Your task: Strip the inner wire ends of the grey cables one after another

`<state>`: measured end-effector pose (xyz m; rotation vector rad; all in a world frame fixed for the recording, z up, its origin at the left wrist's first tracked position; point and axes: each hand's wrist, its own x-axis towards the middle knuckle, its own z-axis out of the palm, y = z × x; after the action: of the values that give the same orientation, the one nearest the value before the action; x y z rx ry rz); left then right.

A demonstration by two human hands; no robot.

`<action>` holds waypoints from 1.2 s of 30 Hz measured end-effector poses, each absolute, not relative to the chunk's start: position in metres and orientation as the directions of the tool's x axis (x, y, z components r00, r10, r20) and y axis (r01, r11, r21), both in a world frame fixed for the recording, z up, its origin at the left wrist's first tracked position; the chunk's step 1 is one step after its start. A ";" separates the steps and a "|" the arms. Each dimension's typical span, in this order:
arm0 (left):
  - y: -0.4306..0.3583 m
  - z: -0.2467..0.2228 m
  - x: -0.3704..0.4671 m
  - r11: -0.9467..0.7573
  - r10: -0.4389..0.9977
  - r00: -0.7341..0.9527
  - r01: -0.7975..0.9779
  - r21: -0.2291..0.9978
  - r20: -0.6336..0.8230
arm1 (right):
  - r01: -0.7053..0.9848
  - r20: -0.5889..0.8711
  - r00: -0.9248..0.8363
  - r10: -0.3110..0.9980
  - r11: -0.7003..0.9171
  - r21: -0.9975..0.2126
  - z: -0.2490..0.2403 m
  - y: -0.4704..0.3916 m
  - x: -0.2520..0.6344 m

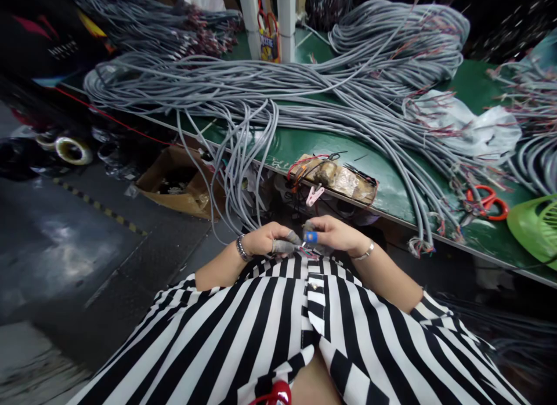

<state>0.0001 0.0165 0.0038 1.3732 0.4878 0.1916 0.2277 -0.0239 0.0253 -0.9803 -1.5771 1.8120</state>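
Note:
My left hand [267,239], with grey coverings on its fingertips, is closed around the end of a grey cable [248,218] close to my waist. Thin coloured wires [308,252] fan out from that end between my two hands. My right hand [337,234] is pinched closed at these wires, a blue band on one finger; a short pale strand shows by its fingertips. Exactly which wire it grips is too small to make out. Several more grey cables hang over the table edge just beyond my left hand.
Long bundles of grey cable [209,80] lie across the green table [348,143]. At its front edge sits a taped block [337,179] with a pink clip [314,195]. Orange-handled scissors [489,203] and a green plastic basket [533,228] are rightward. A cardboard box [174,184] stands below.

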 end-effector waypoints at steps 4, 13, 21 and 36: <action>0.011 -0.002 0.011 0.271 0.595 0.787 -0.005 0.963 -0.164 | -0.084 -0.259 -0.362 0.895 -0.309 -0.947 0.016 -0.022 0.227; 0.004 -0.016 0.028 0.259 0.790 0.608 -0.213 0.942 -0.080 | -0.240 -0.398 -0.237 0.886 -0.451 -0.860 0.016 -0.021 0.215; 0.002 -0.015 0.019 0.241 0.721 0.691 -0.181 0.954 -0.051 | -0.229 -0.341 -0.182 0.922 -0.377 -0.898 0.020 -0.023 0.205; 0.027 -0.008 0.018 0.030 0.860 0.506 -0.180 0.983 0.067 | -0.319 -0.296 -0.055 0.954 -0.298 -0.900 0.010 0.000 0.228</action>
<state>0.0183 0.0270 -0.0084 1.2964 0.6743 0.9032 0.2280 -0.0003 0.0097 -1.1657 -0.8021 1.5698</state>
